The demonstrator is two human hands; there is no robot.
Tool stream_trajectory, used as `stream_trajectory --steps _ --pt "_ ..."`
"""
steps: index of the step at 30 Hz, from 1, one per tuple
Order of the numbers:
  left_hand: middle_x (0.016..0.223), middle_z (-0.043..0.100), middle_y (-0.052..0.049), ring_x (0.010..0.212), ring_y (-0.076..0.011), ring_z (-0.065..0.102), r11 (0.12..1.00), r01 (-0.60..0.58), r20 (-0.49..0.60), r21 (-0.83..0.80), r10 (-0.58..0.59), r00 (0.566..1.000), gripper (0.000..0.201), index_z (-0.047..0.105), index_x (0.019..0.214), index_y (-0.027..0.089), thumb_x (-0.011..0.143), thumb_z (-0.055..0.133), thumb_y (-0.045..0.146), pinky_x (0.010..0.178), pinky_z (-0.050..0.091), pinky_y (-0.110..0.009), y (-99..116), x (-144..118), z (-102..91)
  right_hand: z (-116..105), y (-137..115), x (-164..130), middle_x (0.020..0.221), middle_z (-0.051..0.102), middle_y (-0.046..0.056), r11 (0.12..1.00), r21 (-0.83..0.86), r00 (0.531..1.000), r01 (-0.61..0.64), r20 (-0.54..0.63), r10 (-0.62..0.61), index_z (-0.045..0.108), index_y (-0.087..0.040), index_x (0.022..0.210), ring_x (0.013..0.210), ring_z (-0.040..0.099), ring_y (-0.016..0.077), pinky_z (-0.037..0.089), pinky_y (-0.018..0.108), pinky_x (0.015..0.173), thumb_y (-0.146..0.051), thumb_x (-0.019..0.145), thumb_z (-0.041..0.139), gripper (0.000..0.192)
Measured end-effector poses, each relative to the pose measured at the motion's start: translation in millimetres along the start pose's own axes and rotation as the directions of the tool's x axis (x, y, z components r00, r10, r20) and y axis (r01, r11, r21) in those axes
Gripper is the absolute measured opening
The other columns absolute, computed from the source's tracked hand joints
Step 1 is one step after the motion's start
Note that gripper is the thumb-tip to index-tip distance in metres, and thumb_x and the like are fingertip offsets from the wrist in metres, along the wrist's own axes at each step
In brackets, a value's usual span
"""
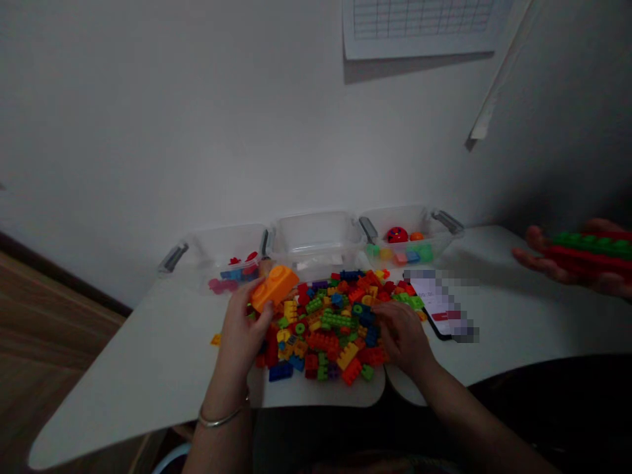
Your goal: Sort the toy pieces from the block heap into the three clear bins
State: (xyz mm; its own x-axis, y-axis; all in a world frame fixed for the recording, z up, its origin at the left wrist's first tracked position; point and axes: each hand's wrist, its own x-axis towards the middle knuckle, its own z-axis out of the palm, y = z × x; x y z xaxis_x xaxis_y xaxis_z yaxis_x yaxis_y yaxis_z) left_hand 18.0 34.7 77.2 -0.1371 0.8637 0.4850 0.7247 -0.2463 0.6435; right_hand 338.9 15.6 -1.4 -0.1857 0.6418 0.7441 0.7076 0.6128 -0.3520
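The left hand [243, 327] pinches an orange brick [274, 286] above the left edge of the brick pile [330, 326], so a firm hold on its sides suits best. The right hand [402, 336] rests curled in the pile; whether it grips a piece I cannot tell. Three clear bins [316, 243] stand just behind, and another person's hand [567, 266] holds stacked bricks far right.

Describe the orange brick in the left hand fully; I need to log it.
The orange brick looks like glossy plastic, a chunky block with round studs on top, two showing. It is larger than most pieces in the pile. It is tilted, lifted above the pile's left edge, in front of the bins. The left hand grips its lower left end; nothing else touches it.
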Motion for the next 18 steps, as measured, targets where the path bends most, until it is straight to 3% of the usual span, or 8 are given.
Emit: stream_trajectory --steps 12,16,18 --pt "0.130 0.060 -0.010 0.120 -0.0244 0.056 0.969 -0.020 -0.104 -0.246 -0.006 0.995 0.043 0.058 0.124 0.022 0.092 0.047 0.048 0.108 0.041 -0.046 15.0 17.3 8.6 1.8 1.0 -1.1 0.103 0.069 0.006 1.000 -0.021 1.000 0.000 -0.005 0.000 0.058 -0.023 0.111 0.100 0.062 0.0238 0.050 0.045 0.089 -0.013 0.088 0.049 0.027" --pt "0.115 0.062 -0.009 0.084 -0.0170 0.064 0.921 0.014 -0.101 -0.388 -0.058 0.993 0.052 0.051 0.133 0.024 0.090 0.051 0.054 0.082 0.057 -0.038 18.7 39.8 14.0 2.8 1.7 -1.2 0.104 0.069 0.006 1.000 -0.011 1.000 -0.004 0.007 0.004 0.057 -0.023 0.111 0.100 0.062 0.0237 0.050 0.045 0.089 -0.013 0.088 0.048 0.027" --pt "0.110 0.062 -0.007 0.079 -0.0149 0.063 0.914 -0.069 -0.146 -0.399 0.011 0.989 0.051 0.050 0.134 0.025 0.092 0.049 0.053 0.072 0.057 -0.033 20.0 55.3 17.1 3.2 1.7 -1.2 0.105 0.069 0.006 1.000 -0.010 1.000 0.000 0.005 0.000 0.057 -0.023 0.112 0.100 0.062 0.0236 0.050 0.045 0.089 -0.013 0.088 0.049 0.027"
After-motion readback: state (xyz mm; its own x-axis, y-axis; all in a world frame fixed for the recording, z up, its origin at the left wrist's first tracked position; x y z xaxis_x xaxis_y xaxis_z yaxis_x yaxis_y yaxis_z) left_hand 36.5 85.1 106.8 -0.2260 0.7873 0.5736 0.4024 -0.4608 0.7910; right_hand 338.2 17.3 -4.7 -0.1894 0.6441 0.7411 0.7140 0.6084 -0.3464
